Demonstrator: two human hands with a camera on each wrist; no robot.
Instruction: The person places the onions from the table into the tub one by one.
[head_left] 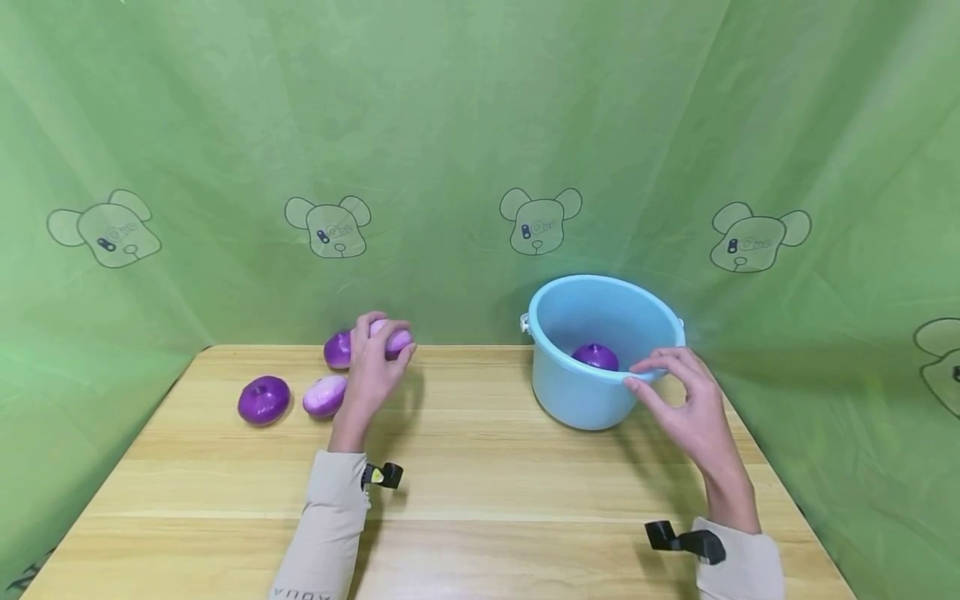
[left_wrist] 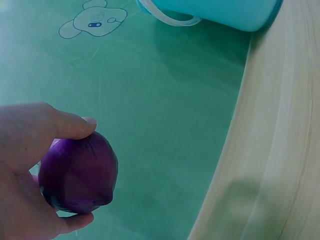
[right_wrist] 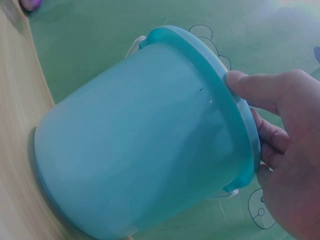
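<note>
Some small dark letters sit on the cuff of the left sleeve (head_left: 315,575), right at the bottom edge of the head view. They are upside down and partly cut off, so I cannot read them for sure. The bear faces (head_left: 540,221) on the green cloth (head_left: 450,125) have tiny marks, too small to read. Nothing else has words or numbers.

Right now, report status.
Left hand grips a purple onion. Right hand holds the blue bucket rim. Path between clear.
</note>
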